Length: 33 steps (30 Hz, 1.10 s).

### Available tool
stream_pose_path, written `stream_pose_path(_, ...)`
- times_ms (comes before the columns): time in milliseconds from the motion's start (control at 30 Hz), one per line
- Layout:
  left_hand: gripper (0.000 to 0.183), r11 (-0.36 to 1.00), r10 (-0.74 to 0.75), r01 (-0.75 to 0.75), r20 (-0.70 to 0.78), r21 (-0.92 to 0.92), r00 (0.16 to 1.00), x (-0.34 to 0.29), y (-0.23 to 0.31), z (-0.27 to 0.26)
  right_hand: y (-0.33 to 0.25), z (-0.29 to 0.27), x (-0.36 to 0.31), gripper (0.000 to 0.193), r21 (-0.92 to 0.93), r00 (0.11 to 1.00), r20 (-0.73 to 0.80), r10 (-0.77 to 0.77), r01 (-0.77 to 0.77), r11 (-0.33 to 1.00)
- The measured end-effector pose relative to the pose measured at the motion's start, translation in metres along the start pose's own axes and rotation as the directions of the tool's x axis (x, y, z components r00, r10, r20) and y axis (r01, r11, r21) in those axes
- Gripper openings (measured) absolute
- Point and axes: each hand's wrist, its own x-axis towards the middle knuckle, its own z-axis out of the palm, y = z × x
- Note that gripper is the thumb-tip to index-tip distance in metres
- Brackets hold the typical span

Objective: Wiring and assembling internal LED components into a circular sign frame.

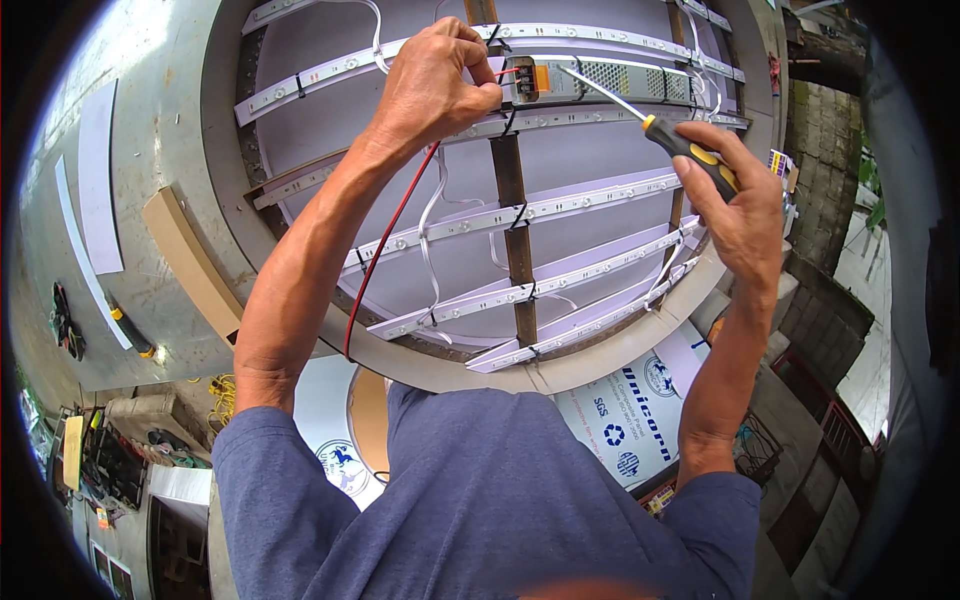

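Note:
My left hand [430,85] is closed in a pinch on a red wire [400,220] beside the terminal block [526,80] of a perforated metal power supply [605,82]. The wire's red and dark ends reach from my fingers to the block, while its length hangs down over the near rim. A screwdriver [705,165] with a black and yellow handle is gripped in my right hand [740,215]. Its tip hovers over the power supply, pointing toward the block; contact cannot be made out. LED strips [590,208] cross the round metal frame [235,160] around both hands.
On the metal table [190,340] at left lie a curved brown strip [190,255], pale sheet strips [100,180], a yellow-black cutter [130,330] and dark pliers-like tools [68,320]. White cables [428,225] loop between strips. A printed panel [625,420] lies below the frame.

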Motion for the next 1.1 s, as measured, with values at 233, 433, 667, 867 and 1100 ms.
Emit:
stream_pose_path(233,0.017,1.0,-0.008,0.008,0.002,0.008,1.0,-0.001,-0.004,0.003,-0.005,-0.002,0.014,0.024,-0.1,0.976,-0.019,-0.219,0.216,0.971)
stream_pose_path(433,0.017,1.0,-0.006,0.006,-0.009,0.029,1.0,-0.001,-0.004,0.005,-0.001,0.001,0.03,0.022,-0.072,0.923,-0.056,-0.382,0.377,0.923)
stream_pose_path(667,0.017,0.997,0.016,-0.014,-0.028,0.071,0.999,-0.001,-0.002,0.006,-0.009,0.008,0.036,0.021,-0.096,0.932,-0.049,-0.358,0.353,0.931)
stream_pose_path(867,0.017,0.999,-0.008,0.009,-0.027,0.037,1.0,-0.001,-0.003,0.007,-0.005,0.007,0.036,0.021,-0.118,0.922,-0.064,-0.381,0.372,0.921)
stream_pose_path(1100,0.017,0.999,0.005,-0.003,-0.034,0.047,0.999,-0.001,-0.005,0.008,-0.002,0.006,0.035,0.021,-0.139,0.923,-0.07,-0.379,0.367,0.92)
